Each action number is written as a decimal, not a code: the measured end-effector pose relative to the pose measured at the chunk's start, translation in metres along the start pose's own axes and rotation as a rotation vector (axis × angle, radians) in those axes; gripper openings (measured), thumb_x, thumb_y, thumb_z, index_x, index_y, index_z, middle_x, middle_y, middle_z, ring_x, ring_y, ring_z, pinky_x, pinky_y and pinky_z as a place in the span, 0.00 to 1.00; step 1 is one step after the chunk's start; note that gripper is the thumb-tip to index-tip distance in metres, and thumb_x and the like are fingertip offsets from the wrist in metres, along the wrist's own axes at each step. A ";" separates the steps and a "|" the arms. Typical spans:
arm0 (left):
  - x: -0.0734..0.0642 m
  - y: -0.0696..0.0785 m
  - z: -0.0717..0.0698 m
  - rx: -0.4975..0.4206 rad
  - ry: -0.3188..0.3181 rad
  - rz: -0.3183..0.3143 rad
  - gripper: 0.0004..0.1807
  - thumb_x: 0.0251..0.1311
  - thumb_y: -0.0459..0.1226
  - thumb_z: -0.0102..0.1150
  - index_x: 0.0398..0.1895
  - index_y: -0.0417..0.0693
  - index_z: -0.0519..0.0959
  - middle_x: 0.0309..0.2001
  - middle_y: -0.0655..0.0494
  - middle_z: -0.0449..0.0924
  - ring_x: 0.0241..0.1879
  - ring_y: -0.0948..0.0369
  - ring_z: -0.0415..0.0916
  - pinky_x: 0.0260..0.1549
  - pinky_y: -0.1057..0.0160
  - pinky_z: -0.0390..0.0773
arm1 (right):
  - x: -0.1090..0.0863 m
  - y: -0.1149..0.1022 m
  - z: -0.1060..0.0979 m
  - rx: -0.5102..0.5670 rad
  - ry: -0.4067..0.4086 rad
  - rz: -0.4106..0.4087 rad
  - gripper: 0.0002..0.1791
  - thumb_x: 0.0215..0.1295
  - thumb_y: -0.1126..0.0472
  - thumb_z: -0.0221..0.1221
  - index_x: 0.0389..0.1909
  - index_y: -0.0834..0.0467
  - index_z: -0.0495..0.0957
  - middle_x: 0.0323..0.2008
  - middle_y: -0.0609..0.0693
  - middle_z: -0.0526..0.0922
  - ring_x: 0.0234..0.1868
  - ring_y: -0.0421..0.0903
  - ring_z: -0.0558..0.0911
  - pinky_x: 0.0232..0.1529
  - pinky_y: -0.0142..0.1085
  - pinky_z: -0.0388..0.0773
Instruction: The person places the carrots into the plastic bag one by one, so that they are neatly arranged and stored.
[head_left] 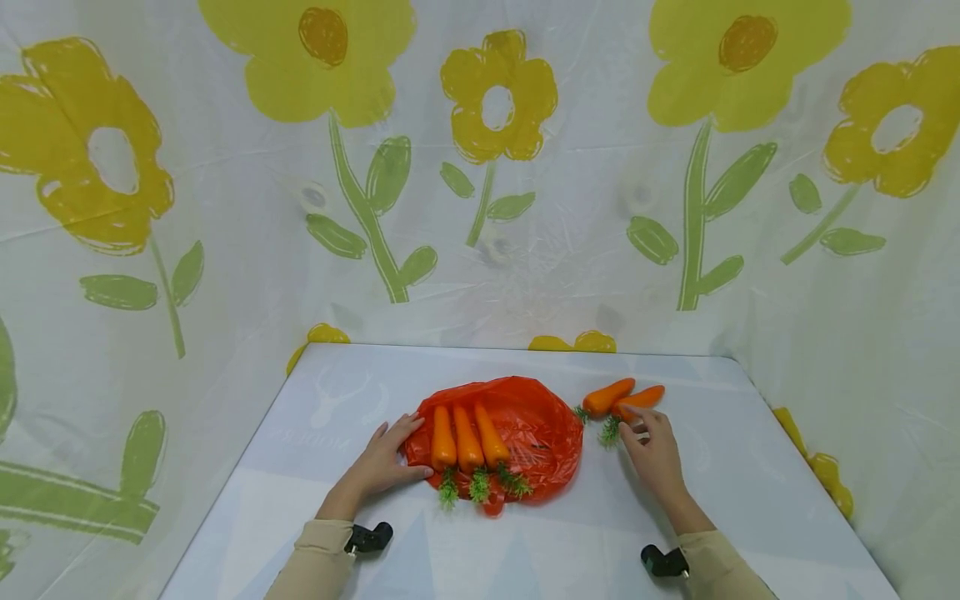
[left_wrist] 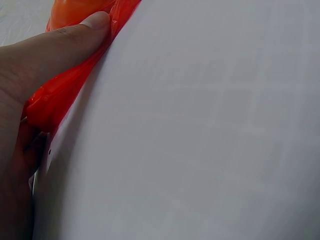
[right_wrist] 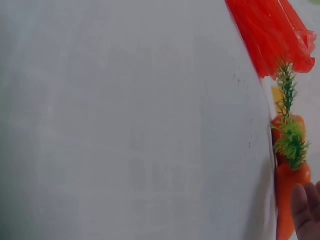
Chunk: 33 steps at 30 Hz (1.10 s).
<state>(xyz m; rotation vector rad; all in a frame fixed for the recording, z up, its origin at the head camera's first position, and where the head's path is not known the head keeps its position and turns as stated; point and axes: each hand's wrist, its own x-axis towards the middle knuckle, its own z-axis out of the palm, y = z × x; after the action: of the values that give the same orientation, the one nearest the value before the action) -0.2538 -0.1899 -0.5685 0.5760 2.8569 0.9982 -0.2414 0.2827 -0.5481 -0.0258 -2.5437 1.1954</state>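
A red plastic bag (head_left: 543,442) lies spread on the table, and three orange carrots (head_left: 467,442) with green leafy tops lie side by side on its left part. My left hand (head_left: 386,461) rests at the bag's left edge with fingers spread; in the left wrist view the thumb (left_wrist: 60,55) presses on the red plastic (left_wrist: 60,97). To the right of the bag are two more carrots (head_left: 609,397), their tops toward the bag. My right hand (head_left: 658,450) is at the nearer one (head_left: 647,400), fingertips right at its side, thumb and forefinger apart. In the right wrist view the fingertips (right_wrist: 302,207) overlap that carrot (right_wrist: 292,182).
The white table (head_left: 300,467) has a faint pale pattern; its far edge stands close to a white curtain (head_left: 577,250) printed with yellow flowers. A black camera mount (head_left: 369,537) sits at the left wrist and another (head_left: 663,561) at the right.
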 end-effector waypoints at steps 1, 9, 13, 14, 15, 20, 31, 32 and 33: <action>0.000 0.000 0.000 -0.001 0.001 0.001 0.53 0.51 0.58 0.74 0.76 0.43 0.65 0.77 0.44 0.61 0.78 0.45 0.51 0.76 0.40 0.40 | 0.000 0.000 -0.001 -0.007 0.002 0.008 0.21 0.74 0.59 0.59 0.64 0.62 0.77 0.58 0.65 0.70 0.47 0.55 0.78 0.43 0.27 0.77; 0.001 0.000 0.000 -0.006 -0.015 -0.021 0.53 0.51 0.58 0.74 0.77 0.46 0.64 0.77 0.47 0.60 0.79 0.48 0.49 0.77 0.42 0.39 | 0.005 0.001 -0.003 -0.034 -0.001 0.053 0.22 0.76 0.57 0.56 0.65 0.61 0.75 0.60 0.66 0.68 0.50 0.57 0.76 0.49 0.44 0.80; 0.002 0.000 0.000 -0.014 -0.024 -0.035 0.53 0.51 0.58 0.74 0.77 0.47 0.64 0.78 0.48 0.60 0.79 0.48 0.49 0.77 0.42 0.37 | 0.008 0.004 -0.004 -0.043 -0.004 0.071 0.23 0.76 0.57 0.56 0.67 0.63 0.73 0.61 0.68 0.67 0.52 0.60 0.77 0.52 0.52 0.79; 0.002 0.000 0.000 -0.016 -0.028 -0.040 0.53 0.51 0.59 0.74 0.77 0.47 0.64 0.78 0.49 0.59 0.79 0.48 0.48 0.77 0.43 0.37 | 0.009 0.005 -0.004 -0.046 -0.006 0.073 0.24 0.76 0.57 0.56 0.67 0.63 0.73 0.61 0.68 0.66 0.52 0.60 0.77 0.53 0.54 0.79; 0.002 0.000 0.000 -0.017 -0.029 -0.043 0.53 0.51 0.59 0.74 0.77 0.48 0.64 0.78 0.49 0.59 0.79 0.49 0.48 0.77 0.43 0.37 | 0.009 0.006 -0.004 -0.048 -0.008 0.077 0.24 0.76 0.56 0.56 0.67 0.63 0.72 0.62 0.69 0.66 0.52 0.61 0.77 0.53 0.55 0.79; 0.002 0.000 0.000 -0.016 -0.027 -0.045 0.53 0.51 0.59 0.74 0.78 0.48 0.63 0.78 0.49 0.60 0.79 0.48 0.48 0.77 0.42 0.37 | 0.014 0.010 -0.004 -0.065 -0.023 0.112 0.26 0.77 0.53 0.54 0.69 0.63 0.70 0.64 0.69 0.64 0.52 0.62 0.77 0.54 0.56 0.78; 0.000 0.001 0.000 -0.015 -0.027 -0.043 0.53 0.51 0.59 0.74 0.77 0.47 0.64 0.78 0.48 0.60 0.79 0.48 0.49 0.77 0.42 0.37 | 0.024 0.018 -0.004 -0.079 -0.076 0.194 0.32 0.78 0.49 0.51 0.74 0.63 0.63 0.69 0.72 0.58 0.52 0.61 0.75 0.53 0.51 0.78; 0.000 0.001 0.000 -0.017 -0.028 -0.045 0.53 0.51 0.59 0.74 0.77 0.47 0.64 0.78 0.48 0.60 0.79 0.48 0.49 0.77 0.43 0.37 | 0.025 0.018 -0.004 -0.082 -0.081 0.200 0.32 0.78 0.49 0.51 0.74 0.63 0.63 0.69 0.72 0.57 0.51 0.60 0.74 0.53 0.51 0.77; 0.000 0.001 0.000 -0.018 -0.027 -0.046 0.53 0.51 0.59 0.74 0.77 0.47 0.64 0.78 0.48 0.60 0.79 0.48 0.49 0.77 0.43 0.37 | 0.026 0.019 -0.004 -0.083 -0.087 0.205 0.32 0.79 0.49 0.51 0.75 0.62 0.62 0.69 0.72 0.56 0.51 0.60 0.74 0.53 0.51 0.77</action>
<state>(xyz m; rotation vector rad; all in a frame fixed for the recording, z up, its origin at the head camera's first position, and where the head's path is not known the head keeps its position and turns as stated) -0.2536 -0.1890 -0.5674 0.5154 2.8211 0.9999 -0.2673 0.3018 -0.5529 -0.2649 -2.7197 1.1852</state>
